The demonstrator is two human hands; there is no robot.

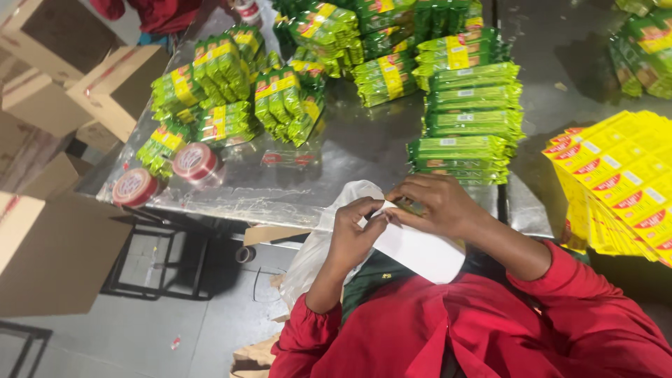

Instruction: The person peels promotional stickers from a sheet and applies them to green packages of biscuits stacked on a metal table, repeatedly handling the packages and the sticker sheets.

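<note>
My left hand (353,231) and my right hand (435,203) both grip the top edge of a white packet (420,250) held just in front of the steel table's near edge. The fingers of both hands pinch its opening. A thin clear plastic bag (318,252) hangs under my left hand. A stack of green snack packets (467,112) stands on the table right behind my right hand. Red sleeves cover both forearms.
More bundles of green and yellow packets (280,98) lie across the steel table (364,150). Two red tape rolls (196,162) sit near its left corner. Yellow flat cartons (623,182) are stacked at right. Brown cardboard boxes (49,245) stand on the floor at left.
</note>
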